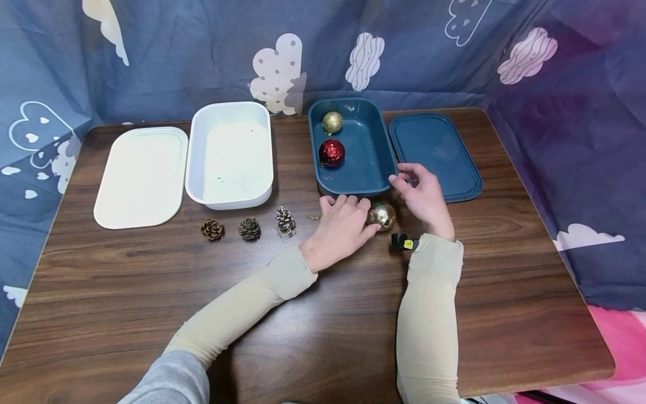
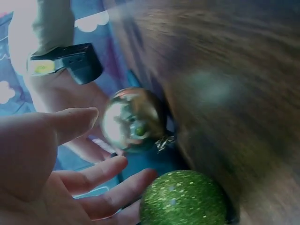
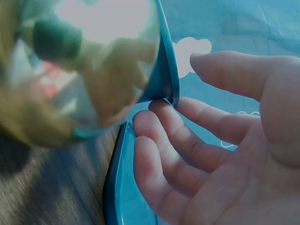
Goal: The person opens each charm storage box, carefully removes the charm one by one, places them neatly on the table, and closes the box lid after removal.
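Note:
My left hand (image 1: 343, 227) reaches over the table in front of the blue bin (image 1: 353, 185), palm down. In the left wrist view a glittery green ball ornament (image 2: 185, 199) is at its fingertips; from the head the hand hides this ball. The thumb points toward a shiny gold ball ornament (image 1: 382, 217) on the table, between the two hands. At the bin's front right corner is my right hand (image 1: 421, 193), its bent fingertips right at the rim and its thumb apart. Inside the bin lie a glittery gold ball (image 1: 332, 122) and a red ball (image 1: 331, 152).
Left of the blue bin stands a white bin (image 1: 229, 196), with a white lid (image 1: 141, 177) beside it. A blue lid (image 1: 436, 154) lies to the right. Pine cones (image 1: 212, 229), (image 1: 249, 229) and a frosted pine cone (image 1: 285, 220) line the table (image 1: 151, 292). A patterned curtain (image 1: 176, 50) hangs behind.

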Motion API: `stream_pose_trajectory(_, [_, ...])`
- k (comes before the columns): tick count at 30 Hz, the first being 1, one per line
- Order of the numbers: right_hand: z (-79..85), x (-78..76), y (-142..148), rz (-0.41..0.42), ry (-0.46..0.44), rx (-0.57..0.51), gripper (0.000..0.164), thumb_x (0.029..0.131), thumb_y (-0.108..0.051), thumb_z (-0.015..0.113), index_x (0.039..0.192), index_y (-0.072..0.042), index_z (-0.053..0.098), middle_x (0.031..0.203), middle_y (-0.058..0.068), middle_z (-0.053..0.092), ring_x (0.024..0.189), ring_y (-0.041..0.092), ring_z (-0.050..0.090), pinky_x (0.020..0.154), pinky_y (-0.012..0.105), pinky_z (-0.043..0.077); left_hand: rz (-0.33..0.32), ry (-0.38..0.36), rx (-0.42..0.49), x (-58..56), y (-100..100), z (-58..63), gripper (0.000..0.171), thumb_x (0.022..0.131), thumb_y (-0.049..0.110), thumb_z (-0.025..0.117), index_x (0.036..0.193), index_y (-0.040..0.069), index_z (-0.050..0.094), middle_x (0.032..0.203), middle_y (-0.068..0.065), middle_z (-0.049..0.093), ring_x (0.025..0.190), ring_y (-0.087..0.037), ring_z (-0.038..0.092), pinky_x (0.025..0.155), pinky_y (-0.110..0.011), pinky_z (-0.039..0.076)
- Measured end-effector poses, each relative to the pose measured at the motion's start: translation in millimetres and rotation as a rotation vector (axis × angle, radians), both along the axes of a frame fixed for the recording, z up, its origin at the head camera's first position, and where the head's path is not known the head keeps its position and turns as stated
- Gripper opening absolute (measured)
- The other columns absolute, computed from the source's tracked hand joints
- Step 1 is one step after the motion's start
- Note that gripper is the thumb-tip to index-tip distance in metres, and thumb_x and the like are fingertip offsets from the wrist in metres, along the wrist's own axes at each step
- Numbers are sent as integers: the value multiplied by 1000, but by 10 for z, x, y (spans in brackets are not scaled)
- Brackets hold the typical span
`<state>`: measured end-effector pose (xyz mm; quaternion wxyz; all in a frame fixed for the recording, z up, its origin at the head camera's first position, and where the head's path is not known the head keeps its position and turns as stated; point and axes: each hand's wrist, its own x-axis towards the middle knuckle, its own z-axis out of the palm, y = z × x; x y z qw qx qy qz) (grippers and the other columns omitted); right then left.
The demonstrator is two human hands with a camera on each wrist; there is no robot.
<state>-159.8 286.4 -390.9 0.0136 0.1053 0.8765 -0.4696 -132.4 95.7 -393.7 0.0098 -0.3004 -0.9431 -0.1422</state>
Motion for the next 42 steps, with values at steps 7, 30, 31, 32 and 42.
stream_pose_trajectory(7, [-6,-26,-30,1,2,0,47,96,-31,58,136,-7,51,112,11,56,84,26,58,69,22,50,31,-118,210,-39,-173,160,34,94,45,57,106,14,65,100,-2,63,96,-21,54,85,-44,35])
stream_pose_trajectory(30, [49,26,-4,11,0,69,51,96,-40,55,138,-10,50,120,12,58,98,28,58,72,20,49,425,-505,691,-588,-653,36,47,97,23,56,138,3,45,118,-15,50,98,-24,60,90,-36,48])
stream_pose_trajectory(31, [59,39,6,6,5,74,52,96,-40,55,138,-9,51,121,12,58,100,27,57,72,19,49,428,-530,696,-594,-641,36,49,97,23,56,139,3,44,119,-15,51,100,-24,60,90,-36,48])
stream_pose_trajectory(32, [72,52,17,-2,13,77,51,96,-40,55,137,-9,51,121,12,59,102,25,57,73,19,49,433,-555,704,-599,-631,32,49,97,24,56,140,4,43,119,-15,52,100,-24,60,90,-36,48])
stream_pose_trajectory(42, [395,193,-51,-80,188,141,45,94,-36,59,133,-13,57,123,9,61,97,7,52,76,18,43,457,-836,1055,-658,-610,-82,53,96,8,55,144,1,34,102,-13,56,68,-14,60,76,-34,60])
